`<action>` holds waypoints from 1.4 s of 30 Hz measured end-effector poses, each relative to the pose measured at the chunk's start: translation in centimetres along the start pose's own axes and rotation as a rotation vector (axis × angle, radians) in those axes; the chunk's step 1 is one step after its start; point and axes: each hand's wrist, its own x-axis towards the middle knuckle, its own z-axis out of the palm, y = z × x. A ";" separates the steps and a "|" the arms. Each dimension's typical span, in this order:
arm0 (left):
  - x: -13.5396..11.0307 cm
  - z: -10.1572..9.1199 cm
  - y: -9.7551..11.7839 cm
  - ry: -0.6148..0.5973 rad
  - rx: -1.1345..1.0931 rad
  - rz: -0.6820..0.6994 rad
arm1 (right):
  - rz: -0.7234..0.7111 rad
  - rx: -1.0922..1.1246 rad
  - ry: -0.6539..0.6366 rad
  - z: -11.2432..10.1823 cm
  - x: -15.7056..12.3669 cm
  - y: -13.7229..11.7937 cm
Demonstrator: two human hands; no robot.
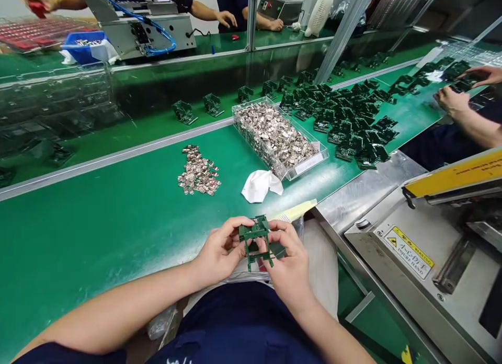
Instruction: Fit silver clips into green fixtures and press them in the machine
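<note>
My left hand (pixel 219 251) and my right hand (pixel 289 259) both pinch one small green circuit-board frame (pixel 257 242) held above my lap at the near edge of the green belt (pixel 98 217). Fingers of each hand are closed on its sides. A loose heap of small metal parts (pixel 199 171) lies on the belt ahead. A clear tray (pixel 309 162) filled with the same metal parts stands to its right. A crumpled white cloth (pixel 259 185) lies just in front of that tray.
Many green board frames (pixel 349 126) are spread on the belt at right, where another person's hands (pixel 457 100) work. A metal machine with a yellow warning label (pixel 410 246) stands at right. Across a clear partition, other people work beside a grey machine (pixel 137 24) and a blue bin (pixel 84 45).
</note>
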 end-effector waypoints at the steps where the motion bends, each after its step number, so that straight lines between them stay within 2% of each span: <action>1: -0.1 0.1 -0.1 0.022 0.013 0.005 | 0.023 0.029 -0.010 0.0 -0.1 0.0; 6: -0.3 0.4 -0.3 0.088 0.011 -0.018 | 0.219 0.250 -0.047 0.3 -0.4 0.1; 8: -0.4 0.6 -0.3 0.103 0.005 -0.035 | 0.253 0.295 -0.045 0.5 -0.3 -0.1; 15: -0.9 1.0 -0.2 0.203 0.077 -0.016 | 0.308 0.410 0.008 0.9 -0.2 -0.7; 22: -1.1 1.8 -0.1 0.209 0.041 -0.046 | 0.277 0.445 0.077 1.3 -0.7 -0.6; 27: -1.0 3.2 0.0 0.180 -0.002 -0.068 | 0.288 0.440 0.069 -0.3 -1.9 0.3; 29: -0.4 3.9 0.0 0.194 -0.074 -0.099 | 0.322 0.417 0.113 -1.4 -2.8 1.9; 32: 1.4 5.0 -0.3 0.279 -0.198 -0.114 | 0.392 0.367 0.275 -2.8 -3.7 4.9; 33: 2.1 5.4 -0.4 0.310 -0.217 -0.100 | 0.420 0.365 0.292 -3.1 -3.8 5.8; 36: 4.3 6.6 -1.3 0.350 -0.229 -0.034 | 0.468 0.378 0.190 -2.8 -3.4 7.4; 38: 5.2 7.1 -2.0 0.338 -0.244 -0.012 | 0.440 0.352 0.104 -1.9 -2.8 7.5; 42: 5.5 7.4 -2.9 0.352 -0.227 0.025 | 0.358 0.305 0.088 0.1 -1.8 7.1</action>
